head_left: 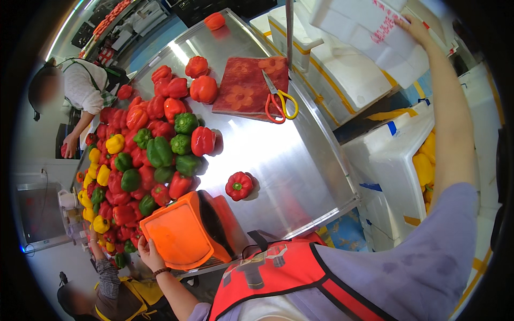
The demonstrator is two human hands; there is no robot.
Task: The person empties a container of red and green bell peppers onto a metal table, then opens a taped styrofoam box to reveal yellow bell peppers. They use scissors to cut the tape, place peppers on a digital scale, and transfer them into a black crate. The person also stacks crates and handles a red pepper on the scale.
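Note:
My left hand [151, 255] grips the near left edge of an orange plastic bin [182, 232] with a dark side, at the table's near edge. Up at the far right, my right hand [413, 31] is closed on the edge of a white foam lid [369, 33] with red print. A heap of red, green and yellow bell peppers [159, 152] lies beyond the bin. One red bell pepper [239, 185] sits apart on the metal table [278, 198]. Scissors [279, 101] with red and yellow handles rest on a red flowered cloth [238, 88].
White foam boxes [342, 75] stand along the table's right side. An open foam box [393, 155] holds yellow peppers [425, 163]. One co-worker [85, 85] stands at the far left, another [126, 294] at the near left, both reaching toward the heap.

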